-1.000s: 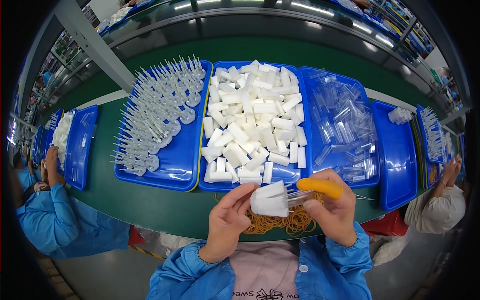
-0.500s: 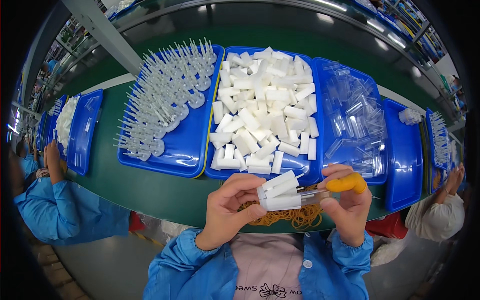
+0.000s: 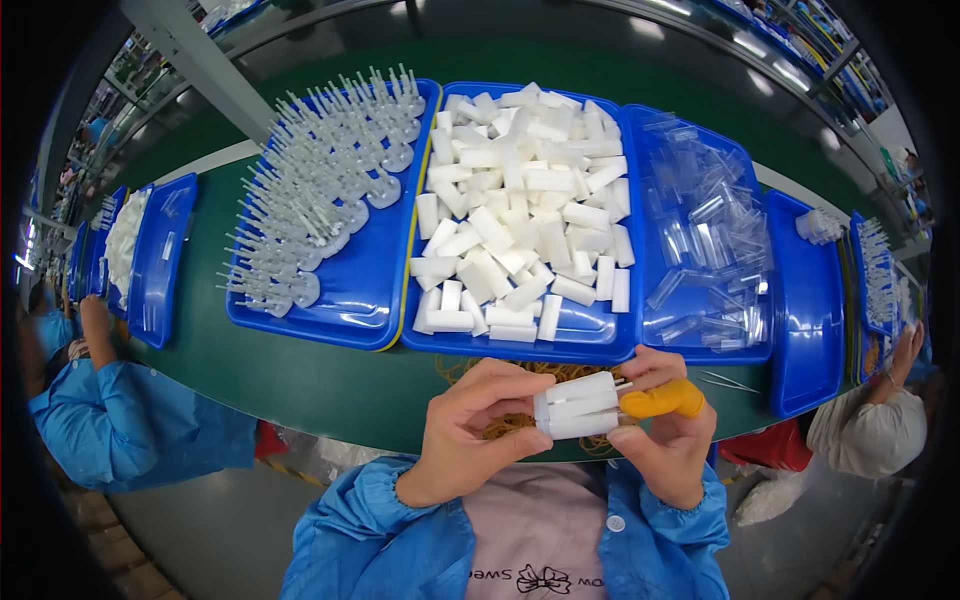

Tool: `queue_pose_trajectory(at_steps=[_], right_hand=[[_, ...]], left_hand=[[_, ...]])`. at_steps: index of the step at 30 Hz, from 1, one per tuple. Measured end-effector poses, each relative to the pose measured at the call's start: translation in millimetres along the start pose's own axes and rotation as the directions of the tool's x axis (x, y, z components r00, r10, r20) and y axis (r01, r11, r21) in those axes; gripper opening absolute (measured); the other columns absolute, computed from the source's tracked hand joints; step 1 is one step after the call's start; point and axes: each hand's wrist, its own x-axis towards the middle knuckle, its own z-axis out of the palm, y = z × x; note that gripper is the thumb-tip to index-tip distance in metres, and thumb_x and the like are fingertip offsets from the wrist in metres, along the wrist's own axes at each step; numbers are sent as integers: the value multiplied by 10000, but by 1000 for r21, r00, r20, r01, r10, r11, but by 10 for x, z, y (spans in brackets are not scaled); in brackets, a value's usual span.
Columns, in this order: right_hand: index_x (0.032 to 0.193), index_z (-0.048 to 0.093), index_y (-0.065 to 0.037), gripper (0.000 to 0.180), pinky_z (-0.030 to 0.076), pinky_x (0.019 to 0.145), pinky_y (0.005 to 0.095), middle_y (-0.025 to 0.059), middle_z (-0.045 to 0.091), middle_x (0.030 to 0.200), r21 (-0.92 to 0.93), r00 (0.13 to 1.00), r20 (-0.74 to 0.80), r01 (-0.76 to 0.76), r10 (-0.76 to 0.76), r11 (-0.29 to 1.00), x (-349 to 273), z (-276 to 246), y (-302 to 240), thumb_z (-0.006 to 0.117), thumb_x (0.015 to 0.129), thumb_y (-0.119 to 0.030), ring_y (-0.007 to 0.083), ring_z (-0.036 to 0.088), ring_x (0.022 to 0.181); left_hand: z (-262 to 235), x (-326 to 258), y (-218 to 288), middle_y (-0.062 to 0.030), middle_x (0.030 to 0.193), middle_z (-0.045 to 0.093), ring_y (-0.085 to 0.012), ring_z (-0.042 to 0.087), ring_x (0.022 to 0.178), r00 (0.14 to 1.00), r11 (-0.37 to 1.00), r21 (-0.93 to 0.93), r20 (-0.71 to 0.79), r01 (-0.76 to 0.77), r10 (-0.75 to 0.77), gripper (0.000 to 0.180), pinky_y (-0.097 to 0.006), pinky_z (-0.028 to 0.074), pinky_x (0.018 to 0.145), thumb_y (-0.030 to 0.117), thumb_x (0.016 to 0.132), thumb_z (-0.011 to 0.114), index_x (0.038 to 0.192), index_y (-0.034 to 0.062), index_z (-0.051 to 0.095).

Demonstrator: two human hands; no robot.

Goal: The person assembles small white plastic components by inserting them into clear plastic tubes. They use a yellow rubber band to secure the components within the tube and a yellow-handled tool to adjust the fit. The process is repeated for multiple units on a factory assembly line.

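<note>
In front of my chest, a bundle of white foam pieces [image 3: 580, 405] lies sideways between my hands, with thin rod tips showing at its right end. My left hand [image 3: 465, 430] is closed round the bundle's left end, where a translucent round base shows. My right hand [image 3: 670, 435] pinches the opposite end; a yellow finger cot [image 3: 665, 399] covers one of its fingers. Whether a clear tube sits among the foam pieces is hard to make out. Below and behind the hands lies a heap of tan rubber bands [image 3: 456, 368], partly hidden.
Blue trays stand beyond my hands: one with translucent rod-stemmed parts [image 3: 320, 190], one heaped with white foam blocks [image 3: 525, 215], one with clear plastic tubes [image 3: 705, 225]. Tweezers [image 3: 728, 382] lie at the right. Co-workers in a blue sleeve [image 3: 120, 420] and a pale sleeve [image 3: 875, 430] flank me.
My right hand has moved left towards my left hand. The clear tube between them no longer shows plainly, and the foam pieces sit closer together. Tweezers have come into sight.
</note>
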Motion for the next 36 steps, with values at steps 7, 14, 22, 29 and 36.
queue_pose_trajectory(at_steps=[7, 14, 22, 29, 36], right_hand=[[961, 663, -56, 314, 445, 824, 378, 72, 624, 1002, -516, 987, 53, 157, -152, 842, 380, -521, 18, 750, 663, -102, 276, 566, 949], [938, 640, -85, 326, 430, 733, 396, 85, 552, 875, -810, 925, 379, 322, 19, 491, 613, -928, 357, 736, 629, -42, 300, 540, 826], [1071, 602, -22, 336, 502, 725, 365, 108, 627, 900, -767, 993, 91, 118, -74, 631, 532, -665, 341, 653, 740, 1, 269, 636, 793], [1195, 507, 40, 405, 512, 828, 339, 146, 614, 973, 348, 977, -174, -55, 122, 936, 286, -397, 20, 551, 793, 55, 237, 659, 878], [1209, 451, 29, 453, 509, 846, 350, 159, 604, 975, 409, 988, -80, -89, 132, 908, 254, -215, 8, 569, 775, 80, 240, 653, 903]], left_hand=[[-49, 24, 35, -109, 1176, 527, -211, 549, 1098, 996, 981, -193, -82, 12, -29, 618, -333, 451, 946, -82, 780, 621, 1351, -29, 391], [-34, 65, 49, -112, 1224, 521, -218, 527, 1137, 983, 976, -219, -177, 6, -46, 578, -358, 404, 986, -21, 800, 599, 1343, -32, 404], [-22, 56, -2, -126, 1286, 493, -217, 501, 1176, 978, 964, -262, -182, 52, -102, 563, -356, 387, 1007, -53, 802, 566, 1341, -29, 408], [106, 61, -31, -112, 1131, 530, -210, 522, 1121, 992, 990, 107, -68, -95, 103, 509, -322, 459, 912, -34, 794, 630, 1283, -26, 487], [110, 42, -9, -146, 1143, 485, -217, 542, 1038, 979, 876, 441, 30, -195, 202, 472, -319, 463, 881, 37, 760, 689, 1202, -54, 550]])
